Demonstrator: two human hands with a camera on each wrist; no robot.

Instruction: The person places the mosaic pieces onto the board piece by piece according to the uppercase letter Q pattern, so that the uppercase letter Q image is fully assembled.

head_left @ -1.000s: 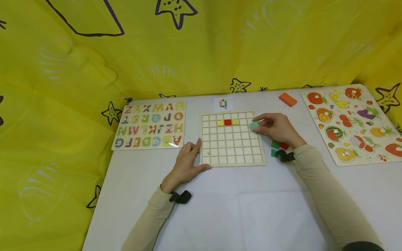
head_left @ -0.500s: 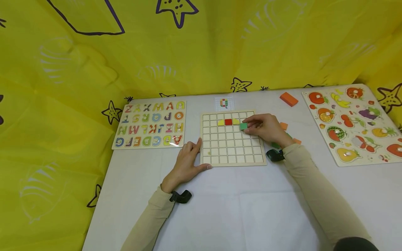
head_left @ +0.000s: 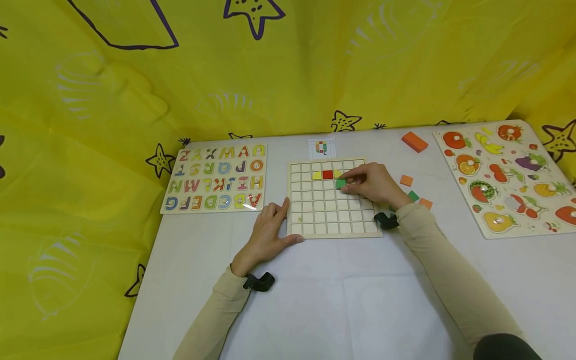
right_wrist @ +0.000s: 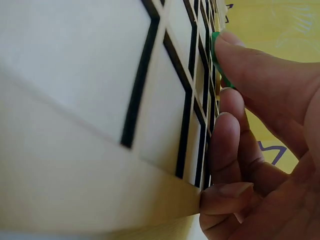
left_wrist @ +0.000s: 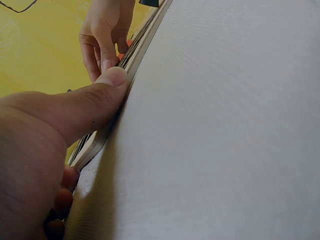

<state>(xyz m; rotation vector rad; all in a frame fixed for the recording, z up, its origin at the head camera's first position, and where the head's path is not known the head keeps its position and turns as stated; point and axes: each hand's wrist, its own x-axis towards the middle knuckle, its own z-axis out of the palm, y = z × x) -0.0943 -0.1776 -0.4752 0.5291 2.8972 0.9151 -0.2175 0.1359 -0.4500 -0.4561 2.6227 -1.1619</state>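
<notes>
The wooden grid board (head_left: 333,235) lies flat on the white table. My left hand (head_left: 265,236) holds its near left corner, the thumb (left_wrist: 97,102) along the front edge and fingers at the left side. Between thumb and fingertips, my right hand (head_left: 372,184) pinches a green square tile (head_left: 340,184) over the grid, just below the right yellow piece (head_left: 337,173). In the right wrist view the green tile (right_wrist: 218,52) looks tilted; whether it touches the board I cannot tell. A red tile (head_left: 327,174) sits left of that yellow piece, with another yellow piece (head_left: 317,175) beyond.
Orange tiles (head_left: 406,180) and green tiles (head_left: 413,196) lie right of the board, partly behind the right arm. Behind it are a pattern card (head_left: 313,149) and an orange block (head_left: 414,142). An alphabet board (head_left: 265,172) stands left, a fruit puzzle board (head_left: 483,232) right.
My right hand has carried the green tile leftward from the board's right edge to below the right yellow piece, uncovering loose tiles on the table. The left hand has stayed put.
</notes>
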